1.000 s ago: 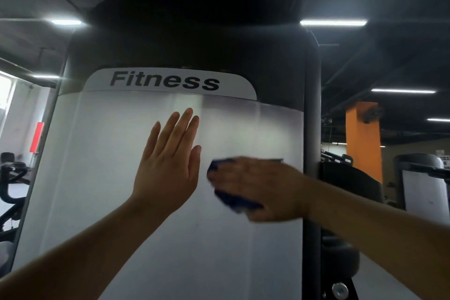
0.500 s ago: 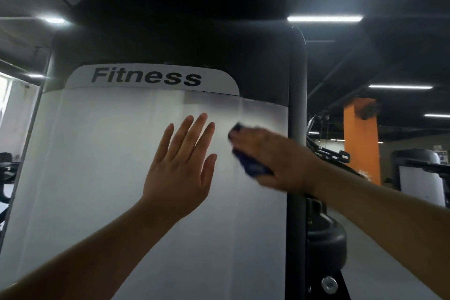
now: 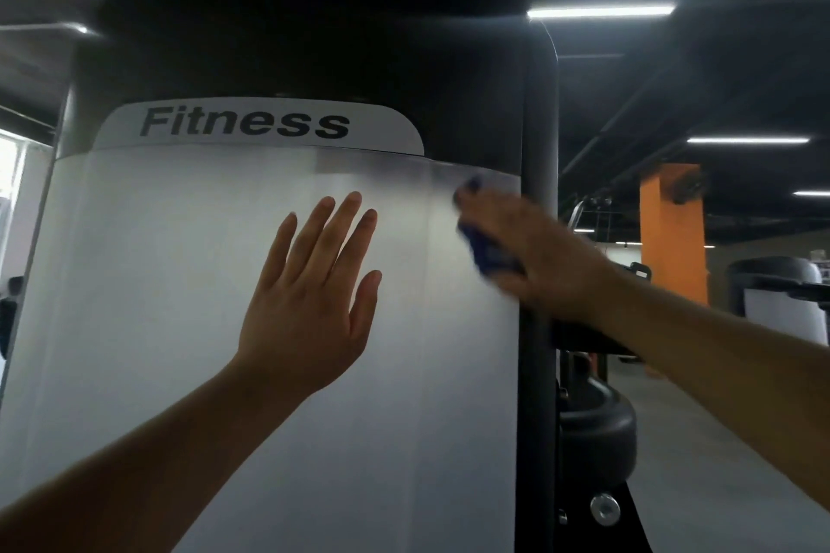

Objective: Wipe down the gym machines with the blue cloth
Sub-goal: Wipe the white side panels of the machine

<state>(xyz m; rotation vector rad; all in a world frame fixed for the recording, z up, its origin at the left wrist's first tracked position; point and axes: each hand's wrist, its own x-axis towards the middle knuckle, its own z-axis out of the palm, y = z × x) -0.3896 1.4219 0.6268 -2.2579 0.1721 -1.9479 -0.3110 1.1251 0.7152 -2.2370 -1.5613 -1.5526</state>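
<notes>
Though mostly covered by the right hand (image 3: 534, 256), showing as a bunched blue cloth (image 3: 487, 254), dark and blurred, pressed to the top right corner of the white panel (image 3: 314, 440), just beside the dark upright post (image 3: 539, 126). Long axis of the wad slanting down and rightward under the palm. Fingers bent over it, thumb seemingly beneath, closed round it; finer detail lost to blur. Nearly all of the panel lying left of and below the cloth, so next stroke judged to head leftward or down, away from the post. Left hand (image 3: 310, 310) flat on the panel's middle, fingers straight, holding nothing, squarely in the way of a leftward sweep. Above, "Fitness" label (image 3: 245, 123); beyond the post, orange pillar (image 3: 671, 233)
</notes>
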